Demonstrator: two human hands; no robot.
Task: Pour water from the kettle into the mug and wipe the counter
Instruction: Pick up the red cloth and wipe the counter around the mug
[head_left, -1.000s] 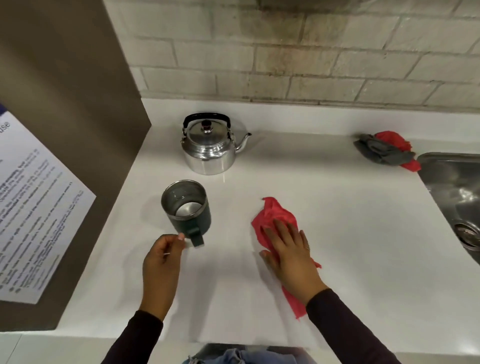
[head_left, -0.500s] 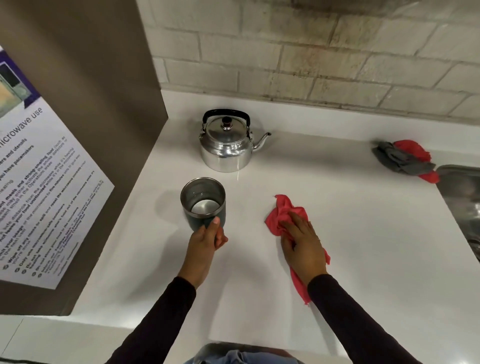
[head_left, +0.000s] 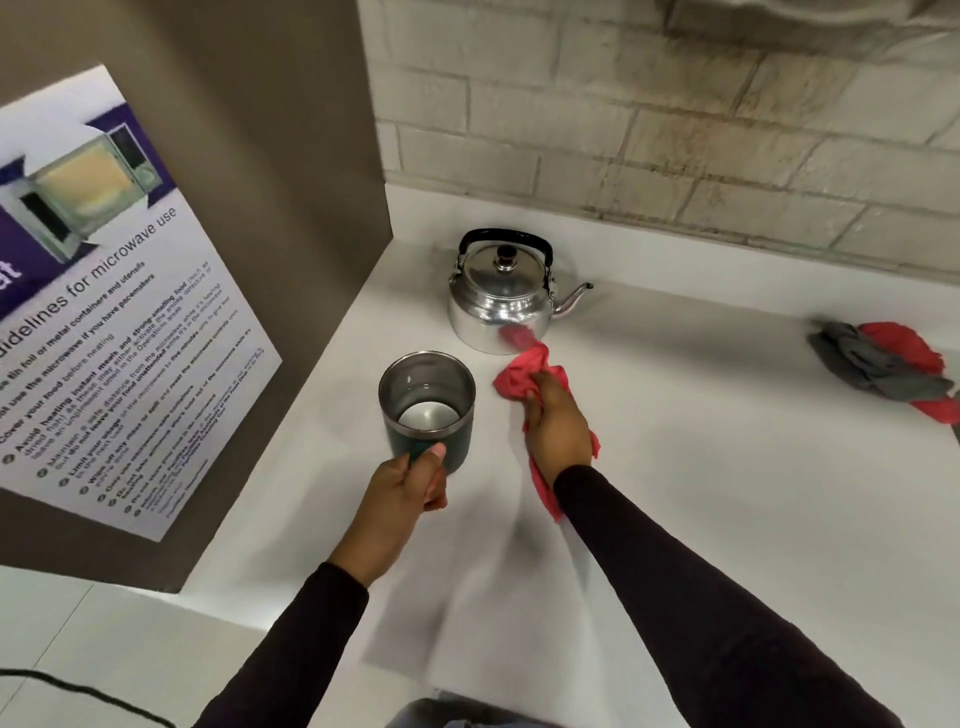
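Note:
A shiny metal kettle (head_left: 498, 301) with a black handle stands at the back of the white counter (head_left: 701, 467), spout to the right. In front of it is a dark green mug (head_left: 427, 410) with a steel inside, upright. My left hand (head_left: 402, 493) grips the mug at its near side, where the handle is hidden. My right hand (head_left: 558, 426) presses a red cloth (head_left: 522, 376) onto the counter just right of the mug; the cloth's far tip reaches the kettle's base.
A brown panel (head_left: 249, 208) with a microwave-use poster (head_left: 104, 312) walls off the left side. Brick wall runs along the back. A grey and red bundle of cloths (head_left: 883, 369) lies at the far right of the counter.
My left hand went from beside the mug's handle to gripping the mug. My right hand slid the red cloth forward and left, up to the kettle's base. The view shifted left.

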